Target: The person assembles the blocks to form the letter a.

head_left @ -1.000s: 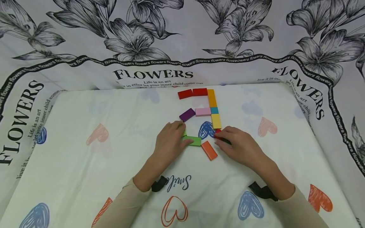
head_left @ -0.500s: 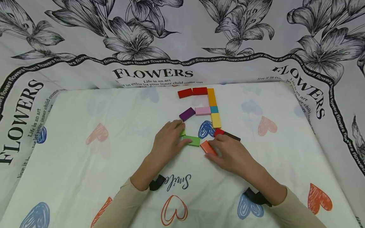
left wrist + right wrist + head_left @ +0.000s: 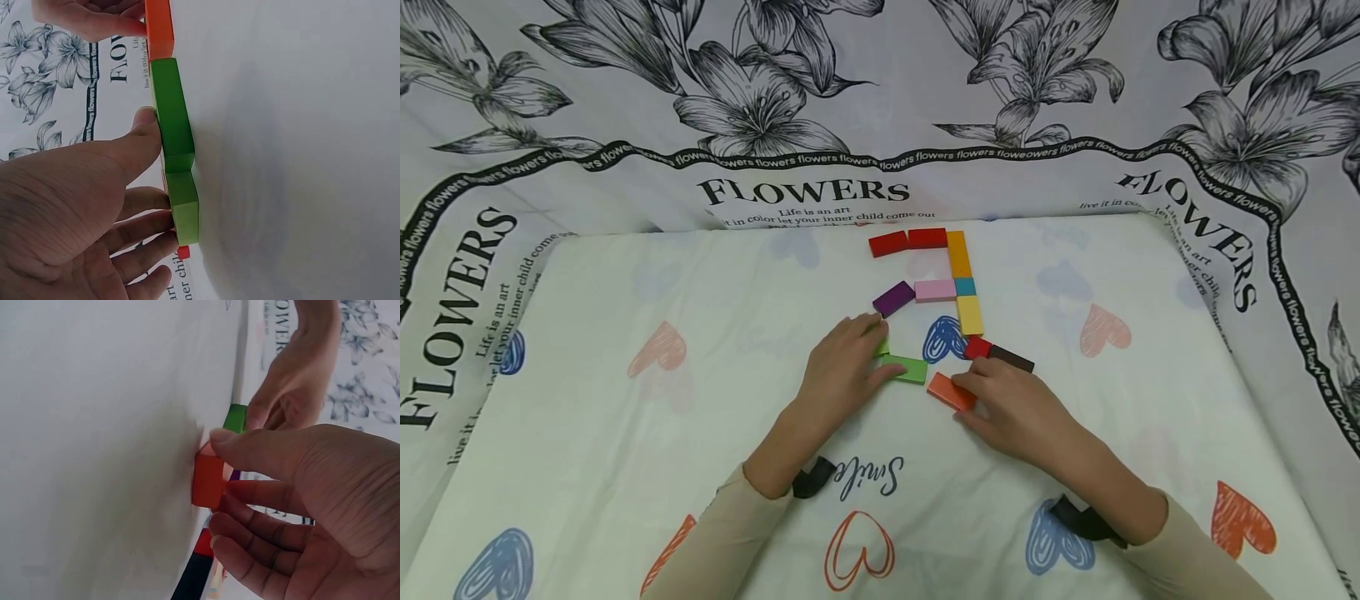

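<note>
My left hand rests on two blocks lying end to end. Its thumb touches the green block, and its fingers lie against the lighter green block, which the hand partly covers in the head view. My right hand pinches an orange block between thumb and fingers. In the left wrist view the orange block's end is by the green block's end. Beside the right fingers lie a small red block and a black block, touching each other.
A bent row runs behind the hands: purple, pink, blue, yellow and amber blocks. Two longer red blocks finish it at the back. All lie flat on a white printed cloth.
My right hand has left the red and black blocks, moved nearer to me and taken hold of the orange block, which is now turned to a flatter slant. The left hand stays nearly still.
</note>
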Tool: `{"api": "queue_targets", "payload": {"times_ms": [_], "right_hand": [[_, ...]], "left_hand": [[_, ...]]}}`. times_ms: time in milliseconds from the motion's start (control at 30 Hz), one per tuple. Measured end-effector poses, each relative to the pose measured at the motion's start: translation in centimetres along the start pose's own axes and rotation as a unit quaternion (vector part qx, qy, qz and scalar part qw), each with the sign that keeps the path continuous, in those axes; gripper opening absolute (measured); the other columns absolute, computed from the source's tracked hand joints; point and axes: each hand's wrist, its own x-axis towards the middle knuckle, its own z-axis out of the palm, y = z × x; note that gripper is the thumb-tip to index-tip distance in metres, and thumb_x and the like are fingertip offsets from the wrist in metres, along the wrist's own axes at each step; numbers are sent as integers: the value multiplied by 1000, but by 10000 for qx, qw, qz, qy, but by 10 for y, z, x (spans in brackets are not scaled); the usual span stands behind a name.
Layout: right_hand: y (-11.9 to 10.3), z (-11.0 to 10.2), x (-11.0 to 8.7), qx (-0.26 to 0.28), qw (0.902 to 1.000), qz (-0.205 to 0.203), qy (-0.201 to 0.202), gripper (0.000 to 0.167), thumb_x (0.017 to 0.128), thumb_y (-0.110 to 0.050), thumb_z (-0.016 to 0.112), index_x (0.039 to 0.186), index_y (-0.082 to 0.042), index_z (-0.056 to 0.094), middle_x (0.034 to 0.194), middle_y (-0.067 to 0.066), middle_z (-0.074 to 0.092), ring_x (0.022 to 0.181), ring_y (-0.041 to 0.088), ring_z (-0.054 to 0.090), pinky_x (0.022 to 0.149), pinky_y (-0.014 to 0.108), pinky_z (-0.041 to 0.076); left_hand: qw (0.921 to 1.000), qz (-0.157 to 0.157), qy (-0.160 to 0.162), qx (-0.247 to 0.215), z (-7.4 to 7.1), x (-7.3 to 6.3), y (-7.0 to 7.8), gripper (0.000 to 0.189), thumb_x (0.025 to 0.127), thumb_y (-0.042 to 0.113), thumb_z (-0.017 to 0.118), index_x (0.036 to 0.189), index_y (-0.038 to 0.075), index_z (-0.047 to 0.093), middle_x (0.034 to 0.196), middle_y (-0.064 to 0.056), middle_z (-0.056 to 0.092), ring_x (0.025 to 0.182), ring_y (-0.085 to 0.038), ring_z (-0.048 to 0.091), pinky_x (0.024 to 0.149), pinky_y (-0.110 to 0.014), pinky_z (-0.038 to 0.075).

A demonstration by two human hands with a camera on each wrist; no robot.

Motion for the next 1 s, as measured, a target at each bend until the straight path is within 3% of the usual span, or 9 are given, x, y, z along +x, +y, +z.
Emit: {"api": "queue_targets", "payload": {"times_ms": [533,1000], "right_hand": [[9,-4,-3,-6,9999,-140,77,40,81,-19,93,117,-9,81,105,7,75,97,19,65,81,33,64],[19,-8,11,-422,9938,-1012,170,36,86,-14,89,120,-11,78,112,6,74,109,23,67,96,38,62]], "left_hand": [[10000,76,33,31,2,2,-1,65,92,44,81,144,9,65,152,-11,62,144,-30,57,127,-46,40],[9999,0,-97,32,0,0,-5,66,93,48,80,146,13,64,154,-9,60,143,-29,58,113,-45,55]]}}
